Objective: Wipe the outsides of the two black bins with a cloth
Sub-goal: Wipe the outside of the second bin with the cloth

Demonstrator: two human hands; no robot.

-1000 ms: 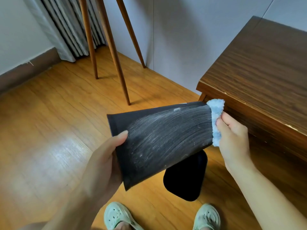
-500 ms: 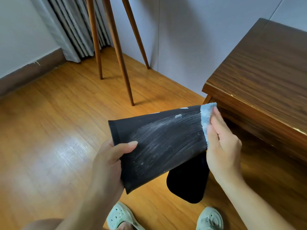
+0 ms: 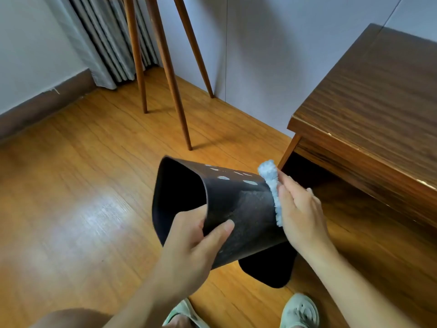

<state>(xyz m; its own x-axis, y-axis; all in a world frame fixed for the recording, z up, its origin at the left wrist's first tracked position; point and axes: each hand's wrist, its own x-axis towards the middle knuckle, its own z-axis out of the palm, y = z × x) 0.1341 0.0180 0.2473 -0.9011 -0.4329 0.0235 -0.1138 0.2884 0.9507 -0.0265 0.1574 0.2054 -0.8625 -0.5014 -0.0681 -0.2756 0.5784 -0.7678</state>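
Our left hand [image 3: 194, 242] gripped the held bin [image 3: 246, 214] at its rim, thumb outside on the wall, fingers apparently hooked inside the mouth. We judged that grip was chosen to keep the bin on its side in the air, mouth facing left, w/ the outer wall free for wiping. Our right hand [image 3: 300, 209] pressed the blue cloth [image 3: 272, 188] against the wall near the base end, fingers fairly straight & flat over it, prob. to spread pressure across the cloth. Whitish smears & a few pale spots showed on the top of the wall, so that side looked not yet clean. The second bin [image 3: 272, 268] stood on the wood floor [image 3: 82, 185] right below, mostly hidden by the held one, near our sandals [image 3: 300, 311], likely parked in easy reach. A wooden table [image 3: 378, 102] stood to the right.
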